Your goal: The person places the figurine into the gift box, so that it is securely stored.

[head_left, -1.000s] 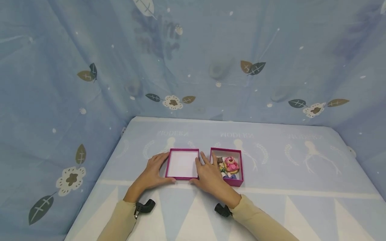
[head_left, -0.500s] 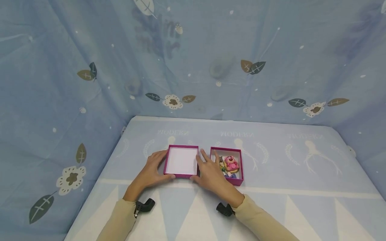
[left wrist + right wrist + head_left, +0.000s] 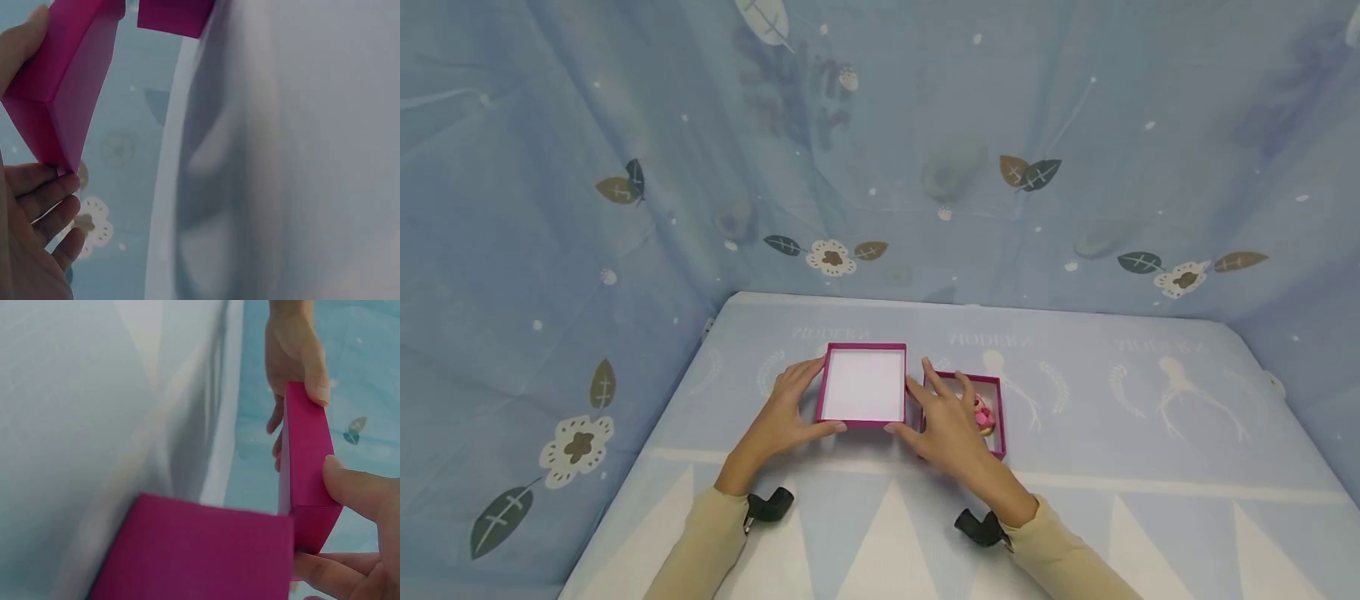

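A square magenta box lid point(image 3: 863, 385) with a white inside is held between both hands, its hollow side facing up in the head view. My left hand point(image 3: 781, 421) grips its left side, thumb at the near corner and fingers along the edge. On the opposite side my right hand point(image 3: 952, 429) pinches it, thumb on the near wall point(image 3: 309, 450) and fingers beneath. The wrist views show the lid raised off the table. A deeper magenta box point(image 3: 1002, 417) stands to the right, partly covered by my right hand; a pink bear-like figure point(image 3: 984, 415) shows inside.
The table point(image 3: 1150, 400) wears a pale blue and white cloth. Behind it and at the sides hang blue curtains point(image 3: 925, 125) printed with leaves and flowers. My right fingers overlap the box in the head view.
Both hands have lifted the lid from the table and moved it away from me, then slightly right. My right hand now covers more of the box; the box itself stays put.
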A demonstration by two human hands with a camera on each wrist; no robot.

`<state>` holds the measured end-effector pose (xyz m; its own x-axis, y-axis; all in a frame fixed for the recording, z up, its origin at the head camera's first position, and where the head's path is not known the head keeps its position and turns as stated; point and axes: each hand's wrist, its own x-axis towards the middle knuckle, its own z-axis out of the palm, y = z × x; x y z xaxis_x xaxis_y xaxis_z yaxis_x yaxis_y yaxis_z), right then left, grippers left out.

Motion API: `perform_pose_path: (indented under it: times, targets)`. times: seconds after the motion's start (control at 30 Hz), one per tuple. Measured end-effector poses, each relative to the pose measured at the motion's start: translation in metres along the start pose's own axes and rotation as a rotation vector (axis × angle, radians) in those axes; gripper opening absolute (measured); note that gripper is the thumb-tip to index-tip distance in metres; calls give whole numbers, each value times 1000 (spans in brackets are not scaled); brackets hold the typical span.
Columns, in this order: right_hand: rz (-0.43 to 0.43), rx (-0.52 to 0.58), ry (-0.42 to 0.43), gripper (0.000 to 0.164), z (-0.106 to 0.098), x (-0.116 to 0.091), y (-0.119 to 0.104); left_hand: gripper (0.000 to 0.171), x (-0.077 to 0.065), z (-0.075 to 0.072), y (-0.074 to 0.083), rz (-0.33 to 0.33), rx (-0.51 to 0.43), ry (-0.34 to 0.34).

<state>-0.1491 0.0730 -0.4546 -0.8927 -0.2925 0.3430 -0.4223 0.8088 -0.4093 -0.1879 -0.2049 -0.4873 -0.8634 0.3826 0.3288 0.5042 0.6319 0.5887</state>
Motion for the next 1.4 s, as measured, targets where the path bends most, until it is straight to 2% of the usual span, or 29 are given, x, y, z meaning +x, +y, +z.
perform_pose_path:
  times: [0.23,0.4,0.57,0.77,0.97,1.17,1.4]
  targets:
    - [13,94,54,73,-19,-4,12,106,19,6,21,67,-53,66]
    - [2,154,117,72,-28,-8,22,106,31,12,36,73,-83,73]
    - [7,212,163,74,-38,-13,31,106,44,18,49,136,-87,92]
    - [83,241,135,75,-51,-18,41,107,56,26,63,193,-83,115]
    - [124,278,132,74,-62,-20,49,108,64,35,73,158,-90,104]
    - [125,328,113,75,-66,-21,54,112,66,41,80,139,-118,104]
    - [149,309,82,76,-69,-26,62,113,69,51,82,204,-74,111]
